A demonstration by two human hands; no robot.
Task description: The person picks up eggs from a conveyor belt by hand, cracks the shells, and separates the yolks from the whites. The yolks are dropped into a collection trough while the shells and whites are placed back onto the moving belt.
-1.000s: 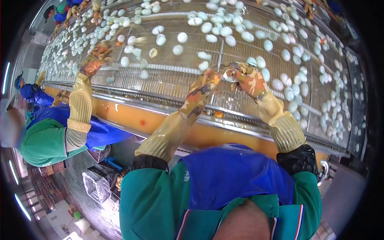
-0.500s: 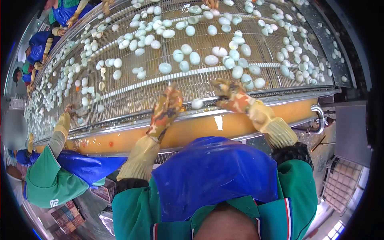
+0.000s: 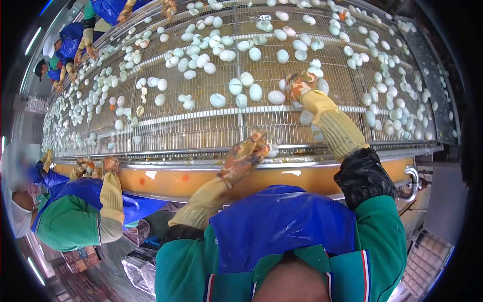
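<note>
Near the front edge of the mesh conveyor [image 3: 186, 130], my left hand [image 3: 245, 157] has its bent fingers closed against a pale egg [image 3: 272, 150], part of which shows past the fingertips. It wears a cream rubber glove with brown and orange blotches on the fingers. My right hand [image 3: 303, 85], gloved alike, reaches farther over the conveyor among pale blue-green eggs. Its fingers curl downward, and their tips are hidden. One egg [image 3: 322, 86] lies right beside it, and another egg [image 3: 276, 97] sits just left of its fingertips. A further egg [image 3: 306, 118] shows under the wrist.
Many eggs and some broken shells [image 3: 140, 110] are spread over the conveyor. An orange trough [image 3: 261, 176] with a metal rim runs between it and my blue apron [image 3: 287, 221]. A bent pipe [image 3: 414, 182] stands at right. Co-workers, one in a green sleeve [image 3: 68, 221], work at left.
My right hand has moved from the front edge farther out over the eggs. My left hand has swung right to the egg at the edge. The neighbour's hand has drawn back; the whole view has shifted.
</note>
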